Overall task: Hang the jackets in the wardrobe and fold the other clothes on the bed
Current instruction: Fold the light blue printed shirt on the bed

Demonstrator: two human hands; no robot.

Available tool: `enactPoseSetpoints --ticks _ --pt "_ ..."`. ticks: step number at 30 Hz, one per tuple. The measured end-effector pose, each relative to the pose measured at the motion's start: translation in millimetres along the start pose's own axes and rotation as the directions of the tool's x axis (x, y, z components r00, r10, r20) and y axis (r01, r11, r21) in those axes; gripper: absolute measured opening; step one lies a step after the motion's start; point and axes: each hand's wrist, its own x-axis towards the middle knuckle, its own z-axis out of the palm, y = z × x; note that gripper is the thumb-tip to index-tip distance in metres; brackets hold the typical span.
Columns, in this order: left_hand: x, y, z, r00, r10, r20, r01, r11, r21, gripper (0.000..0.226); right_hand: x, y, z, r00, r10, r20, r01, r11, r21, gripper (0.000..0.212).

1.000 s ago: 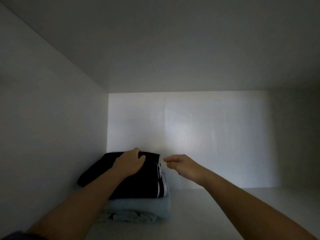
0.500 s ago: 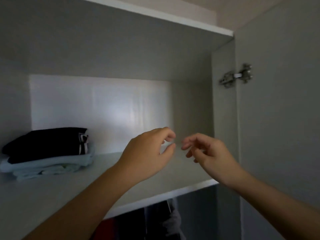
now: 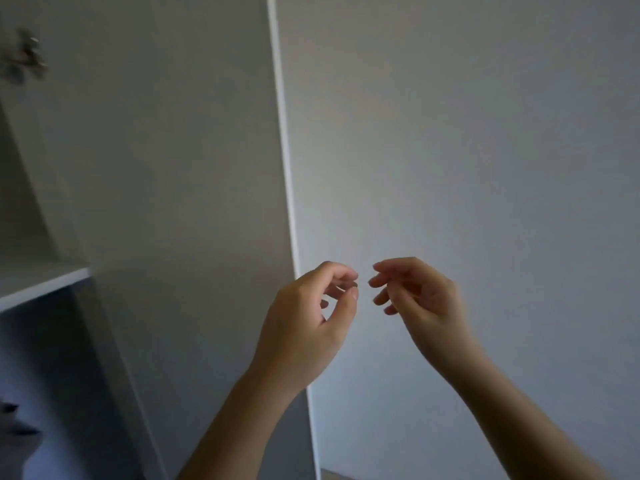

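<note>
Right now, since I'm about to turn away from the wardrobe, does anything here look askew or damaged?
Nothing stands out. The left hand and right hand hold nothing, fingers loosely curled, in front of the open wardrobe door. The shelf edge looks straight; the hinge is too blurred to judge.

A metal hinge at the upper left is smeared by motion blur, its shape unclear. The wardrobe shelf is cut off by the left edge. Beneath it, dark shapes are blurred, cropped and unidentifiable. The left forearm and right forearm run off the bottom edge. A tan strip there is too cropped to identify.
</note>
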Motion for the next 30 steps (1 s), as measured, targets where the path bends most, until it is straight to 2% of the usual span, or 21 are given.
enactPoseSetpoints --ticks 4,10,16,21,25,30 --pt "7.0 34.1 108.1 0.994 0.007 0.108 0.017 0.975 -0.223 0.016 -30.7 30.8 -92.5 0.973 0.096 -0.208 -0.117 0.989 -0.088 0.042" --pt "-3.4 92.1 267.9 0.945 0.084 0.317 0.077 0.883 -0.462 0.010 -83.7 62.1 -231.4 0.855 0.167 -0.490 -0.300 0.931 -0.206 0.041" --pt "6.2 142.6 421.5 0.828 0.232 0.510 0.135 0.801 -0.583 0.009 -114.5 103.9 -367.2 0.693 0.114 -0.712 -0.426 0.862 -0.276 0.038" --pt "41.3 180.4 540.5 0.760 0.271 0.591 0.234 0.734 -0.637 0.012 -144.6 152.0 -469.6 0.520 0.144 -0.842 -0.574 0.789 -0.220 0.040" --pt "34.2 215.4 627.0 0.635 0.329 0.699 0.310 0.721 -0.620 0.015 -183.3 180.0 -525.9 0.342 0.166 -0.925 -0.672 0.731 -0.117 0.037" --pt "13.0 260.7 710.8 0.480 0.428 0.766 0.322 0.726 -0.607 0.014 -227.2 196.1 -595.0 0.212 0.153 -0.965 -0.714 0.699 -0.046 0.033"
